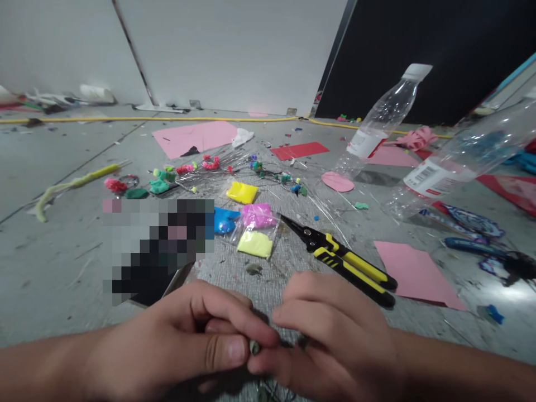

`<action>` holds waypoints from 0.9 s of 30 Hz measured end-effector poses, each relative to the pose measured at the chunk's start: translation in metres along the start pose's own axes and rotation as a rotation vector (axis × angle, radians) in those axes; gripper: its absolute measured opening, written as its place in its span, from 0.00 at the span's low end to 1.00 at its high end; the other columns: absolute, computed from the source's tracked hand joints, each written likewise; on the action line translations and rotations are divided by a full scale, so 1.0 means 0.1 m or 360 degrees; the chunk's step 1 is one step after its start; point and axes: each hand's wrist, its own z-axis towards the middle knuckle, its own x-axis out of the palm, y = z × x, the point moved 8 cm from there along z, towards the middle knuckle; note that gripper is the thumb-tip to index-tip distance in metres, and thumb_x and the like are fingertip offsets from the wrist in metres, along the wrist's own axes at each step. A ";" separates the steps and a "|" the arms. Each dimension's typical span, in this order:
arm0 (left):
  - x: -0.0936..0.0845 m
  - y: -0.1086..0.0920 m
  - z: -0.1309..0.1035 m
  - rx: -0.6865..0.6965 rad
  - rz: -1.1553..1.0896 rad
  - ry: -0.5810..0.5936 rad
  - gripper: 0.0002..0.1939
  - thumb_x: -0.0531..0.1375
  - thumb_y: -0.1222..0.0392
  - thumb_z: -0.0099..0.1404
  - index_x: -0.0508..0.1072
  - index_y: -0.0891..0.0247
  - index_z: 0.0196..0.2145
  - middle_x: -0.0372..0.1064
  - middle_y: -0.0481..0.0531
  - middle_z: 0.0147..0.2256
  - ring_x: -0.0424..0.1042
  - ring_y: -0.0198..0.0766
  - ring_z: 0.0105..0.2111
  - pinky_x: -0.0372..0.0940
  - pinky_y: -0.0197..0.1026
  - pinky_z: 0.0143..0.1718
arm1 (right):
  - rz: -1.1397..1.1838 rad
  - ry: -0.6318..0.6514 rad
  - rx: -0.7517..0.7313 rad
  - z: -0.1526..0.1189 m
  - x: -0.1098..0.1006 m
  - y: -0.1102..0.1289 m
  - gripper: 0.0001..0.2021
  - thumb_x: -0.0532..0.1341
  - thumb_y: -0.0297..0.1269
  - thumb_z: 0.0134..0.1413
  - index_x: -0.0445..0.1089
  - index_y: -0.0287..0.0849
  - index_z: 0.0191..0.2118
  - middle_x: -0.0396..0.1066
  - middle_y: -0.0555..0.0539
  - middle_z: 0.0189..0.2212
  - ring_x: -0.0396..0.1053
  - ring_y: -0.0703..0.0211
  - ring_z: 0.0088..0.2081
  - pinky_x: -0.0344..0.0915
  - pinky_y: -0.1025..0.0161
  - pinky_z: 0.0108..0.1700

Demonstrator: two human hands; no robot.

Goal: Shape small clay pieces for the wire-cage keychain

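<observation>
Low in the middle of the head view, my left hand (184, 329) pinches a small dark green lump (253, 347), which looks like modelling clay, between thumb and forefinger. My right hand (335, 329) is curled against it, its thumb tip meeting the left fingertips; what its fingers hold is hidden. Below the hands, a bit of dark green and thin wire show, partly covered. Just ahead lie packets of clay: yellow (242, 192), pink (258, 215), pale yellow (255, 244) and blue (225, 221). Black-and-yellow pliers (347, 262) rest beyond my right hand.
A blurred-out dark device (157, 287) lies beyond my left hand. Two clear plastic bottles, one nearer (439, 173) and one farther (368, 139), stand at right. Pink paper (419, 271), thin wires and coloured clay pieces (161, 181) litter the grey floor. A yellow cord (167, 119) runs along the back.
</observation>
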 end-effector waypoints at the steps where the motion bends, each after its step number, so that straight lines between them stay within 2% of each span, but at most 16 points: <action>1: 0.01 0.00 0.00 0.0001 0.0019 0.0018 0.10 0.75 0.47 0.64 0.89 0.48 0.42 0.73 0.47 0.30 0.57 0.24 0.19 0.49 0.28 0.18 | 0.0020 0.0031 -0.0012 0.01 0.01 0.00 0.12 0.62 0.44 0.75 0.69 0.41 0.40 0.73 0.52 0.28 0.68 0.66 0.27 0.66 0.67 0.29; 4: 0.01 -0.01 0.01 -0.0004 0.0043 0.0062 0.12 0.73 0.45 0.65 0.88 0.51 0.43 0.72 0.47 0.32 0.57 0.24 0.19 0.47 0.30 0.18 | 0.0072 0.0155 -0.0029 0.02 0.04 0.01 0.13 0.62 0.44 0.75 0.72 0.40 0.40 0.73 0.51 0.29 0.69 0.66 0.28 0.68 0.69 0.29; 6: 0.02 0.00 0.01 -0.0048 0.0104 0.0100 0.13 0.72 0.45 0.67 0.87 0.56 0.41 0.72 0.48 0.32 0.57 0.25 0.20 0.48 0.31 0.18 | 0.0089 0.0185 -0.0025 0.01 0.02 0.00 0.11 0.63 0.42 0.74 0.74 0.39 0.44 0.73 0.49 0.32 0.69 0.66 0.29 0.69 0.70 0.30; 9: 0.04 0.02 0.01 -0.0122 0.0202 0.0150 0.15 0.70 0.45 0.69 0.85 0.61 0.37 0.67 0.46 0.28 0.55 0.26 0.20 0.45 0.32 0.18 | 0.0085 0.0276 0.0027 -0.01 0.02 -0.01 0.08 0.66 0.38 0.71 0.77 0.42 0.49 0.74 0.48 0.35 0.70 0.66 0.30 0.71 0.71 0.31; 13: 0.07 0.02 0.02 -0.0067 -0.0049 0.0103 0.10 0.72 0.51 0.67 0.84 0.55 0.44 0.69 0.46 0.30 0.52 0.24 0.19 0.44 0.29 0.18 | 0.0124 0.0340 0.0084 -0.01 0.05 -0.02 0.04 0.68 0.36 0.68 0.79 0.44 0.45 0.73 0.47 0.36 0.72 0.64 0.32 0.73 0.70 0.32; 15: 0.04 0.00 0.04 0.0026 -0.0184 0.0001 0.12 0.73 0.55 0.67 0.83 0.52 0.48 0.69 0.46 0.31 0.57 0.25 0.21 0.52 0.27 0.21 | 0.0158 0.0243 0.0078 0.00 0.04 -0.03 0.06 0.66 0.36 0.70 0.78 0.40 0.44 0.73 0.45 0.39 0.72 0.63 0.35 0.74 0.68 0.34; 17: -0.02 -0.05 0.06 0.0152 -0.0323 -0.0156 0.15 0.74 0.60 0.64 0.82 0.54 0.49 0.69 0.47 0.33 0.66 0.30 0.27 0.64 0.31 0.31 | 0.0204 0.0142 0.0119 0.01 0.03 -0.08 0.06 0.66 0.35 0.70 0.78 0.38 0.42 0.73 0.45 0.39 0.71 0.64 0.35 0.73 0.68 0.35; 19: -0.10 -0.11 0.05 0.0274 -0.0443 -0.0322 0.16 0.72 0.64 0.61 0.81 0.56 0.47 0.67 0.48 0.34 0.69 0.35 0.33 0.69 0.37 0.39 | 0.0205 0.0116 0.0167 0.01 0.05 -0.15 0.05 0.67 0.33 0.68 0.78 0.37 0.40 0.72 0.46 0.37 0.71 0.63 0.35 0.72 0.67 0.37; 20: -0.14 -0.15 0.05 0.0330 -0.0469 -0.0409 0.16 0.71 0.66 0.59 0.80 0.56 0.45 0.67 0.47 0.34 0.69 0.36 0.34 0.69 0.37 0.39 | 0.0184 0.0140 0.0190 0.01 0.07 -0.18 0.05 0.68 0.32 0.67 0.78 0.36 0.39 0.73 0.45 0.36 0.71 0.62 0.35 0.72 0.65 0.37; 23: -0.24 -0.26 0.01 0.0385 -0.0202 -0.0671 0.10 0.67 0.69 0.58 0.77 0.58 0.36 0.66 0.46 0.31 0.64 0.35 0.31 0.63 0.34 0.32 | 0.0085 0.0401 0.0309 -0.02 0.20 -0.28 0.07 0.66 0.32 0.67 0.78 0.35 0.37 0.74 0.44 0.35 0.72 0.59 0.35 0.71 0.62 0.37; 27: -0.27 -0.45 -0.04 0.0552 0.0271 -0.0798 0.07 0.64 0.70 0.62 0.74 0.59 0.30 0.69 0.45 0.28 0.64 0.35 0.30 0.64 0.34 0.33 | -0.0027 0.0834 0.0530 -0.13 0.37 -0.40 0.09 0.64 0.34 0.69 0.78 0.35 0.36 0.74 0.44 0.33 0.73 0.56 0.34 0.67 0.59 0.35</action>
